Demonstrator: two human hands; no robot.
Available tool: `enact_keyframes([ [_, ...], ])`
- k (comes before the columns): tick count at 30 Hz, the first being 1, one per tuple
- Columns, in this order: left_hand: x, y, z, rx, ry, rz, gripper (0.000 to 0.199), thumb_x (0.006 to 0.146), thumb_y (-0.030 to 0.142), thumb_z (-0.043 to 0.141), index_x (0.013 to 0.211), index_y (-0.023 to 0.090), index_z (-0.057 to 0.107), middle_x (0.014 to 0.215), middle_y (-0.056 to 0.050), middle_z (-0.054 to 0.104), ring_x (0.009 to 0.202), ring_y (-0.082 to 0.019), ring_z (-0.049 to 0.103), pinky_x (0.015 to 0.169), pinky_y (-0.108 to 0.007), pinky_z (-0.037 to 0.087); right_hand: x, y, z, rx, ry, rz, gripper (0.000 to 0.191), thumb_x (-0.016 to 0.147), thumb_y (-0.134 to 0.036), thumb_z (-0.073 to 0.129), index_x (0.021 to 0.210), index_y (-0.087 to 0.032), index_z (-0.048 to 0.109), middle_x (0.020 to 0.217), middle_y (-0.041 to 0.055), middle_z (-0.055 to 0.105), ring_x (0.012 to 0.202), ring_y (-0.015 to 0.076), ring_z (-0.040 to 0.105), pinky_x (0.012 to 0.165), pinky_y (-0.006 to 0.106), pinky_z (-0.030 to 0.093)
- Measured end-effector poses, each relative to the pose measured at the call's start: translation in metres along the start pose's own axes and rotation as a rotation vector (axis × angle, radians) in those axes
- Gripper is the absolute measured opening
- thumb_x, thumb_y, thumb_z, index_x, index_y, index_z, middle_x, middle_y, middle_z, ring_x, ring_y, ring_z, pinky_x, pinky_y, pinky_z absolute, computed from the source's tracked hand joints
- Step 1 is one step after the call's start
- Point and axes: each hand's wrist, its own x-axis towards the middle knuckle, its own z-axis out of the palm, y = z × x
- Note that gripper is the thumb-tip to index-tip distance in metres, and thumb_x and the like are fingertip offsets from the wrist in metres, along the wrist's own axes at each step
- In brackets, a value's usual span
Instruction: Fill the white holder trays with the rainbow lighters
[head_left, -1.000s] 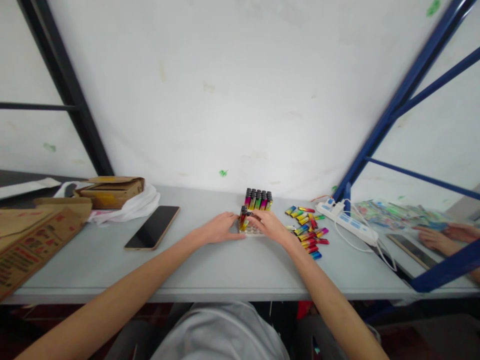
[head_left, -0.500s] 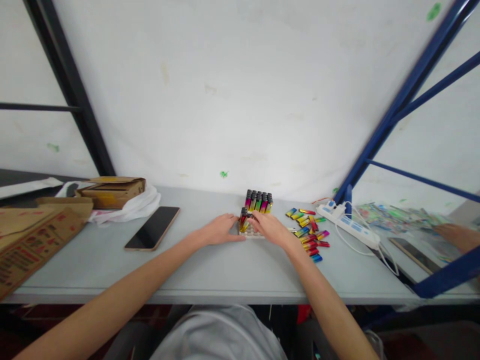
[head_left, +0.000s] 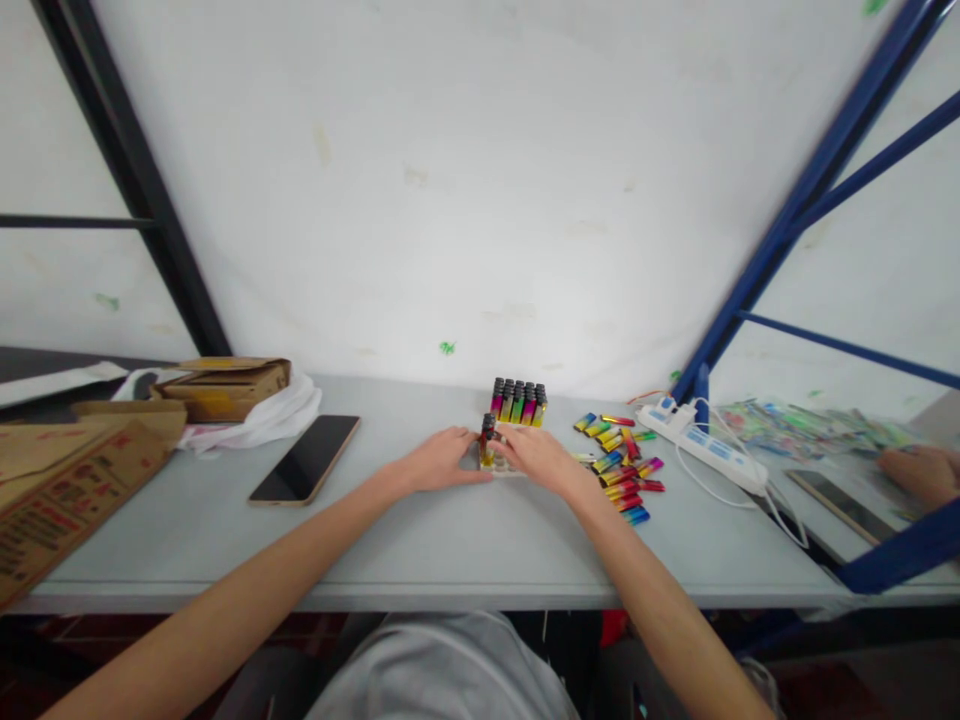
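A pale holed tray lies on the table in front of me, with a few black-topped lighters upright at its left end. My left hand grips the tray's left side, thumb along the near edge. Over the tray, my right hand has its fingers pinched on a lighter beside the standing ones; the fingers partly hide it. Just behind stands a block of several upright lighters with multicoloured bodies and black tops. To the right of my right hand, loose shiny coloured lighters lie in a pile.
A phone lies to the left, near cardboard boxes and a white plastic bag. On the right are a white power strip with cables and a blue metal frame. Beyond it, another person's hand is near plastic packets.
My right hand has shifted slightly over the tray at the lighters. My left hand stays at the tray's left side. The view has moved a little.
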Motion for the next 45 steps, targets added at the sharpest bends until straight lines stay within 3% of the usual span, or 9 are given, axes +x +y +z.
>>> enact_keyframes([
  [4, 0.001, -0.001, 0.000, -0.005, 0.014, -0.002, 0.056, 0.088, 0.066, 0.063, 0.110, 0.015, 0.067, 0.102, -0.013, 0.071, 0.094, -0.031, 0.067, 0.081, -0.037, 0.050, -0.006, 0.020, -0.021, 0.186, 0.019, -0.010, 0.034, 0.104, -0.045, 0.055, 0.092, -0.017, 0.071, 0.081, 0.0061, 0.074, 0.071, 0.0183, 0.065, 0.068, 0.026, 0.044],
  [9, 0.002, -0.001, 0.001, 0.030, -0.008, -0.005, 0.057, 0.088, 0.067, 0.063, 0.112, 0.015, 0.067, 0.106, -0.014, 0.071, 0.100, -0.032, 0.067, 0.086, -0.038, 0.051, -0.048, 0.086, -0.051, 0.179, 0.057, 0.080, 0.024, 0.098, -0.036, 0.060, 0.102, -0.018, 0.076, 0.103, 0.0099, 0.078, 0.092, 0.0231, 0.070, 0.088, 0.034, 0.052],
  [13, 0.002, -0.001, 0.001, 0.026, -0.015, -0.002, 0.060, 0.089, 0.066, 0.063, 0.118, 0.014, 0.065, 0.111, -0.016, 0.071, 0.104, -0.033, 0.066, 0.091, -0.039, 0.051, -0.079, 0.131, -0.044, 0.066, -0.070, 0.177, 0.027, 0.091, -0.031, 0.067, 0.112, -0.018, 0.077, 0.121, 0.0149, 0.074, 0.114, 0.0301, 0.068, 0.103, 0.043, 0.049],
  [17, 0.002, -0.001, 0.001, 0.016, 0.003, 0.003, 0.059, 0.087, 0.066, 0.065, 0.117, 0.015, 0.066, 0.109, -0.014, 0.072, 0.103, -0.032, 0.066, 0.089, -0.038, 0.051, -0.081, 0.144, -0.031, 0.085, -0.171, 0.155, 0.018, 0.091, -0.029, 0.065, 0.100, -0.019, 0.078, 0.112, 0.0122, 0.075, 0.109, 0.0283, 0.068, 0.102, 0.043, 0.048],
  [26, 0.002, -0.003, 0.004, 0.006, 0.025, 0.007, 0.060, 0.086, 0.068, 0.065, 0.117, 0.017, 0.066, 0.107, -0.014, 0.072, 0.100, -0.033, 0.067, 0.088, -0.039, 0.051, -0.049, 0.109, -0.045, 0.477, 0.131, 0.228, 0.035, 0.086, -0.045, 0.070, 0.104, -0.016, 0.071, 0.088, 0.0070, 0.074, 0.074, 0.0207, 0.064, 0.075, 0.037, 0.052],
  [32, 0.001, -0.001, 0.003, -0.010, 0.033, 0.008, 0.058, 0.086, 0.067, 0.066, 0.115, 0.017, 0.067, 0.107, -0.014, 0.072, 0.101, -0.033, 0.067, 0.088, -0.039, 0.051, -0.007, 0.050, -0.052, 1.155, 0.416, 0.211, 0.044, 0.080, -0.057, 0.077, 0.104, -0.021, 0.070, 0.106, 0.0087, 0.073, 0.095, 0.0223, 0.066, 0.083, 0.035, 0.054],
  [38, 0.001, 0.001, 0.002, 0.043, 0.000, 0.007, 0.061, 0.089, 0.066, 0.064, 0.121, 0.014, 0.066, 0.110, -0.015, 0.072, 0.103, -0.033, 0.068, 0.090, -0.039, 0.051, 0.021, 0.007, -0.036, 1.491, 0.326, 0.194, 0.042, 0.087, -0.060, 0.068, 0.110, -0.028, 0.054, 0.078, -0.0017, 0.063, 0.066, 0.0161, 0.061, 0.065, 0.031, 0.053],
  [42, 0.001, 0.000, 0.004, 0.043, 0.017, 0.009, 0.062, 0.088, 0.066, 0.066, 0.122, 0.014, 0.066, 0.108, -0.015, 0.073, 0.102, -0.033, 0.068, 0.089, -0.039, 0.050, 0.025, 0.001, -0.012, 1.434, 0.309, 0.269, 0.045, 0.086, -0.066, 0.067, 0.106, -0.028, 0.051, 0.061, -0.0109, 0.038, 0.043, 0.0080, 0.028, 0.043, 0.021, 0.027],
  [45, 0.002, 0.000, 0.004, 0.051, 0.011, 0.015, 0.063, 0.089, 0.066, 0.064, 0.124, 0.014, 0.065, 0.110, -0.015, 0.072, 0.102, -0.033, 0.067, 0.090, -0.039, 0.050, 0.023, 0.001, 0.002, 1.282, 0.355, 0.332, 0.049, 0.085, -0.074, 0.061, 0.091, -0.026, 0.051, 0.057, -0.0112, 0.029, 0.043, 0.0083, 0.019, 0.042, 0.022, 0.017],
])
